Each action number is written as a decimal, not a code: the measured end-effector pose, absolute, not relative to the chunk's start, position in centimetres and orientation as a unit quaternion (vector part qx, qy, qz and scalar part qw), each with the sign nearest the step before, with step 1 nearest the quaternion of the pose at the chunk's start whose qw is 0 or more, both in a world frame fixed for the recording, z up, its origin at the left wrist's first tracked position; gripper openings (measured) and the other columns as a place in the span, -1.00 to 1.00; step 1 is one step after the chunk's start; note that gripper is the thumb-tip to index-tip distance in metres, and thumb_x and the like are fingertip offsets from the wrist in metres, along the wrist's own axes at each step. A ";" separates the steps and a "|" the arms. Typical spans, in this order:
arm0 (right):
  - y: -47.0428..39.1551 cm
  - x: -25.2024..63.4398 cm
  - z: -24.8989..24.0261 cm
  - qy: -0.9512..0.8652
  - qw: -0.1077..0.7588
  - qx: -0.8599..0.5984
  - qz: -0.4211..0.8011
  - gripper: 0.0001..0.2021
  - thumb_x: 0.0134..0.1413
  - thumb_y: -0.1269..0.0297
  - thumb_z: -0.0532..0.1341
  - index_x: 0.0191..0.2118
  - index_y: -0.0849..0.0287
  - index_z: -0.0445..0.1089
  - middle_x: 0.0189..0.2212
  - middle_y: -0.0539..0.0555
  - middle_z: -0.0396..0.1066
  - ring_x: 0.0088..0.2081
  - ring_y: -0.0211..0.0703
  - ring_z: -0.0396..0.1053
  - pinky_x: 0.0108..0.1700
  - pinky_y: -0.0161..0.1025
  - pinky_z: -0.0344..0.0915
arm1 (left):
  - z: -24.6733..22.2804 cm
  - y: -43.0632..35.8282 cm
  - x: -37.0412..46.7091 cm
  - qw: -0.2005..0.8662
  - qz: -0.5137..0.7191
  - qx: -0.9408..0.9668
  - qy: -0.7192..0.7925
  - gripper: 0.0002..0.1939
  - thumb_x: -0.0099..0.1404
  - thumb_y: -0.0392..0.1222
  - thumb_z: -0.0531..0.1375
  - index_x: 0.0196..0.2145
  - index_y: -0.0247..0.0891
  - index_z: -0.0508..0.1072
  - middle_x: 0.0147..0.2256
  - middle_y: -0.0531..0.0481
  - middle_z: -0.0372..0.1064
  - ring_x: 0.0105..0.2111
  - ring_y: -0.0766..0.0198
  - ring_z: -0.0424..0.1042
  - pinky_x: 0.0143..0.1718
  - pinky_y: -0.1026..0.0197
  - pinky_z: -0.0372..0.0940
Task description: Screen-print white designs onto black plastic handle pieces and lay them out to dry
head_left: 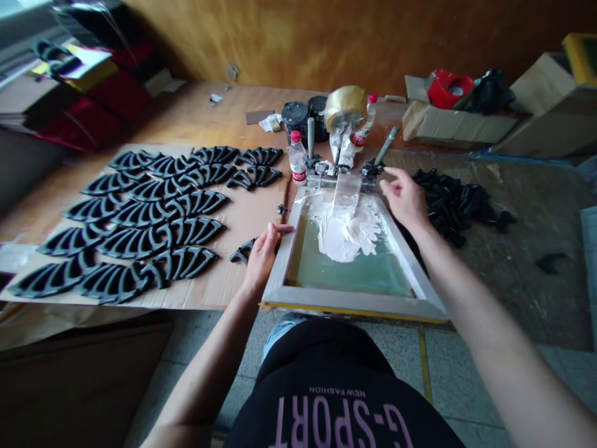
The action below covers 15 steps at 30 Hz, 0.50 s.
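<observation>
A silver-grey screen printing frame (417,264) lies before me, its green mesh (345,280) partly covered by thick white ink (342,239). Over the ink a clear flat blade (346,194) rests at the far end. My left hand (263,255) is beside the frame's left rail, index finger stretched to its edge, thumb raised; its lower fingers are partly hidden. A black curved plastic part (241,251) lies just left of that hand. By the frame's far right corner, my right hand (405,198) has its fingers apart, close to the metal hinge clamp (373,169).
Rows of black curved parts (140,214) cover the cardboard (252,211) at left. A heap of black parts (454,202) lies at right. Behind the clamps stand a red-capped bottle (297,158), dark tubs (295,119) and a tape roll (345,109). Cardboard boxes (448,124) stand back right.
</observation>
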State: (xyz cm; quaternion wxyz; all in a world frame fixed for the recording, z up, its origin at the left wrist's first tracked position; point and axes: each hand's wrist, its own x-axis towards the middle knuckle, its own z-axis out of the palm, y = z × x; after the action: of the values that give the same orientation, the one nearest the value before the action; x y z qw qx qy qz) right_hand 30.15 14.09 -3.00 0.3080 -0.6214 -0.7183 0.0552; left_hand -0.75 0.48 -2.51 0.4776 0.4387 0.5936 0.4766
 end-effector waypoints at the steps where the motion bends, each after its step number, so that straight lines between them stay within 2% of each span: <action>1: 13.8 31.5 -3.5 -0.704 0.307 -0.639 0.048 -0.63 0.26 0.19 0.06 0.05 0.29 0.38 -0.37 0.09 0.50 -0.36 -0.17 0.42 -0.26 -0.27 0.35 | -1.3 1.2 -0.5 0.479 0.509 0.437 0.566 -0.45 0.32 0.27 -0.04 -0.16 -0.22 0.49 -0.39 0.00 0.43 -0.45 0.30 0.38 -0.44 0.27 0.31; 3: 12.3 32.9 -5.4 -0.713 0.271 -0.645 0.053 -0.59 0.28 0.16 -0.01 -0.13 0.38 0.45 -0.41 0.11 0.48 -0.39 -0.21 0.38 -0.32 -0.31 0.35 | 0.8 3.1 0.2 0.466 0.581 0.442 0.500 -0.53 0.31 0.24 0.02 -0.18 -0.20 0.46 -0.30 0.01 0.43 -0.38 0.33 0.41 -0.37 0.28 0.35; 5: 10.0 32.3 -7.9 -0.751 0.225 -0.616 0.081 -0.62 0.22 0.06 0.07 -0.34 0.26 0.48 -0.43 0.09 0.46 -0.41 -0.21 0.35 -0.34 -0.32 0.35 | 2.2 5.2 0.8 0.457 0.620 0.445 0.457 -0.56 0.29 0.22 0.07 -0.16 -0.19 0.42 -0.25 0.00 0.43 -0.33 0.34 0.44 -0.34 0.29 0.36; 8: 6.9 29.0 -11.4 -0.808 0.145 -0.561 0.105 -0.74 0.05 0.07 0.29 -0.44 0.18 0.46 -0.35 0.11 0.46 -0.28 -0.13 0.38 -0.17 -0.26 0.33 | 2.3 6.5 1.8 0.462 0.641 0.409 0.456 -0.50 0.29 0.27 0.01 -0.11 -0.20 0.38 -0.31 -0.03 0.46 -0.35 0.31 0.47 -0.39 0.30 0.36; 10: 5.5 26.7 -12.5 -0.824 0.078 -0.550 0.109 -0.81 0.10 0.17 0.27 -0.40 0.19 0.43 -0.28 0.17 0.45 -0.18 -0.04 0.37 -0.09 -0.19 0.28 | 0.8 5.4 2.9 0.472 0.645 0.369 0.475 -0.46 0.29 0.30 -0.01 -0.08 -0.20 0.35 -0.33 -0.05 0.48 -0.38 0.31 0.47 -0.42 0.30 0.35; 12: 4.3 24.7 -12.6 -0.808 0.046 -0.574 0.123 -0.83 0.20 0.23 0.18 -0.34 0.22 0.39 -0.30 0.21 0.44 -0.19 -0.02 0.37 -0.13 -0.18 0.26 | -1.8 2.8 4.3 0.542 0.577 0.334 0.511 -0.43 0.26 0.31 0.03 -0.07 -0.24 0.36 -0.31 -0.10 0.50 -0.40 0.28 0.48 -0.46 0.28 0.35; 13: 3.7 23.8 -12.3 -0.797 0.048 -0.587 0.133 -0.83 0.24 0.24 0.14 -0.31 0.22 0.37 -0.32 0.21 0.44 -0.22 -0.02 0.38 -0.16 -0.17 0.26 | -3.2 1.2 5.1 0.607 0.500 0.320 0.528 -0.42 0.23 0.31 0.07 -0.09 -0.28 0.38 -0.30 -0.16 0.51 -0.41 0.23 0.49 -0.49 0.26 0.35; 15: 2.1 22.0 -11.5 -0.790 0.081 -0.589 0.147 -0.84 0.27 0.24 0.11 -0.27 0.21 0.34 -0.34 0.19 0.44 -0.24 -0.02 0.37 -0.19 -0.17 0.26 | -6.0 -1.9 6.4 0.708 0.367 0.273 0.537 -0.39 0.21 0.30 0.10 -0.04 -0.28 0.38 -0.16 -0.27 0.50 -0.28 0.09 0.52 -0.47 0.20 0.38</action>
State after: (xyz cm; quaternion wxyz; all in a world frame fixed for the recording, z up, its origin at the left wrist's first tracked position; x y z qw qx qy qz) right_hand 22.00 2.15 -11.50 0.0808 -0.5890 -0.7905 0.1473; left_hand 6.37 -1.92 -6.04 0.7084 0.2734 0.5374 0.3670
